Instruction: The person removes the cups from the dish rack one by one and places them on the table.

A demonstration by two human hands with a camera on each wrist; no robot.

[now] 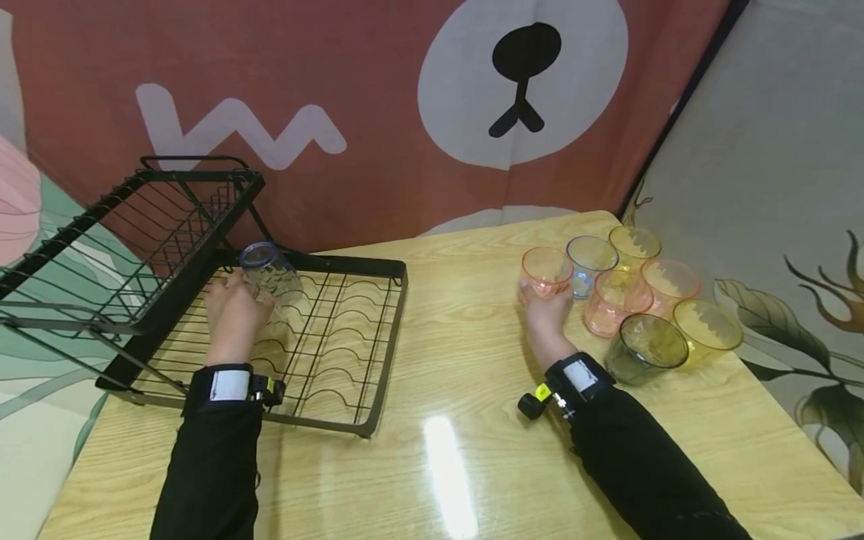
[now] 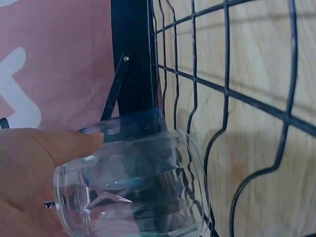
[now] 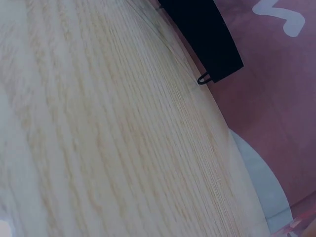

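Note:
Over the back of the lower rack tier, my left hand (image 1: pixel 236 311) holds a blue-tinted glass (image 1: pixel 259 256). In the left wrist view its thumb (image 2: pixel 81 144) lies against the blue-tinted glass (image 2: pixel 136 126), while a clear glass (image 2: pixel 133 190) lies nearer the camera and hides part of the fingers. On the right of the table, my right hand (image 1: pixel 548 319) grips a pink glass (image 1: pixel 545 268) at the near left of a glass cluster. Only a sliver of pink glass (image 3: pixel 296 224) shows in the right wrist view's corner.
A black two-tier wire dish rack (image 1: pixel 388 352) occupies the table's left side. Close to the right hand stand a blue glass (image 1: pixel 592 259), another pink glass (image 1: pixel 617 300), a dark grey-green glass (image 1: pixel 644 352), a yellow glass (image 1: pixel 709 330) and others. A printed cloth (image 1: pixel 378 75) hangs behind.

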